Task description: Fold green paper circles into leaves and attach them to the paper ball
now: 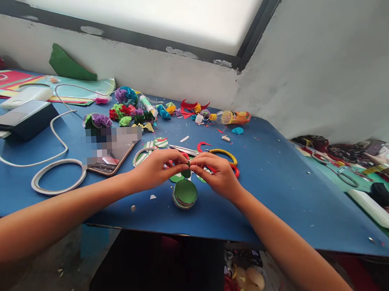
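Left hand (pixel 158 167) and right hand (pixel 215 172) both pinch a small green paper piece (pixel 187 173); fold it slowly, keeping fingertips tight together.

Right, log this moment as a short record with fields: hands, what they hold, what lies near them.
left hand: pinching a small green piece at the fingertips
right hand: pinching the same piece from the other side
below hands: stack of round cutouts, green one on top
behind hands: scissors with yellow and red handles
left of hands: phone, tape roll
surface: blue table
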The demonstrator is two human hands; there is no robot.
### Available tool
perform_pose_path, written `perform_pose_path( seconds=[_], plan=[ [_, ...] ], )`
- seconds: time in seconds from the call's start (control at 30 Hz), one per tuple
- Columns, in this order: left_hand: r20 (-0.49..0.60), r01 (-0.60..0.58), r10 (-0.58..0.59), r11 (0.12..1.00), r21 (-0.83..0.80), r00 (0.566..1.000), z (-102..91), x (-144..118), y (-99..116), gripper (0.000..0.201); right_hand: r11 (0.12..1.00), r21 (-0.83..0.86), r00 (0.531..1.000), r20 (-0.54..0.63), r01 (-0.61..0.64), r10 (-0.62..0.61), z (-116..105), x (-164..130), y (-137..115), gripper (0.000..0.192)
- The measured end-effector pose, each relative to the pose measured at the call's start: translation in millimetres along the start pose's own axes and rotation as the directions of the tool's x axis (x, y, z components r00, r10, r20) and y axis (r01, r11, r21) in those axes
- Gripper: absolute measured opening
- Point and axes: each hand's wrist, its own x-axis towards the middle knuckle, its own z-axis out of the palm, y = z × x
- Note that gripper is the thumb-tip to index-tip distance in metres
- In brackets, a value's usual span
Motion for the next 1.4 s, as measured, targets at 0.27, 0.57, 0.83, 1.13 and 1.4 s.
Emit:
perform_pose_path(
  seconds=[0.27,0.57,0.83,1.13,1.4],
  plan=[
    [0.016,-0.103,0.102,0.993,0.060,0.995,-0.6,-0.4,-1.7,0.014,0.994,0.085,0.994,0.088,-0.067,0.059,-4.6,1.1,2.9,0.012],
    [0.027,-0.119,0.117,0.990,0.075,0.993,0.0,-0.8,-3.5,0.014,0.990,0.097,0.988,0.121,-0.103,0.091,-5.1,1.2,1.7,0.013],
    [0.033,-0.148,0.146,0.985,0.088,0.989,1.3,-1.3,-5.1,0.015,0.979,0.129,0.981,0.132,-0.158,0.141,-5.1,1.4,1.0,0.015],
    [0.035,-0.154,0.152,0.985,0.076,0.988,1.1,-1.2,-3.8,0.014,0.974,0.159,0.982,0.126,-0.163,0.144,-4.7,2.1,4.8,0.016],
    [0.032,-0.263,0.261,0.954,0.143,0.965,0.8,-1.9,-6.5,0.015,0.957,0.187,0.973,0.115,-0.219,0.201,-2.2,0.4,5.5,0.013]
  ],
)
